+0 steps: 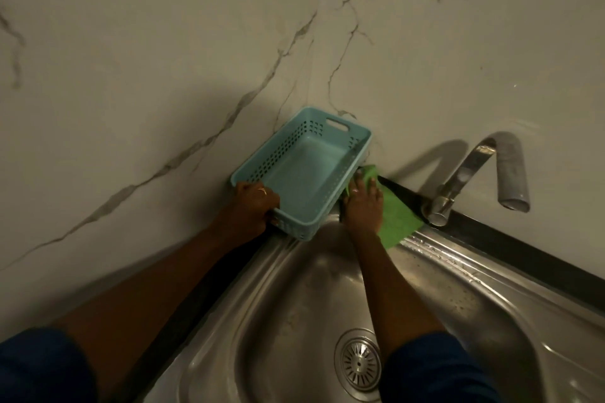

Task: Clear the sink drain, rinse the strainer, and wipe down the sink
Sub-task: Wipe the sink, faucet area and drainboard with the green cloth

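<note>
A steel sink (pixel 294 304) fills the lower middle, with the round slotted strainer (pixel 358 361) sitting in its drain. My right hand (pixel 361 203) presses flat on a green cloth (pixel 397 219) at the sink's far rim, beside the faucet base. My left hand (pixel 253 206) grips the near corner of an empty light-blue plastic basket (pixel 304 173), which is tilted up off the sink's far-left corner. The cloth's far end reaches the wall behind the basket.
A steel faucet (pixel 474 173) rises at the right, its spout (pixel 512 173) curving down over the rim. The marble wall (pixel 163 59) stands close behind. Water drops lie on the right sink ledge (pixel 458 265). A dark strip runs along the wall's base.
</note>
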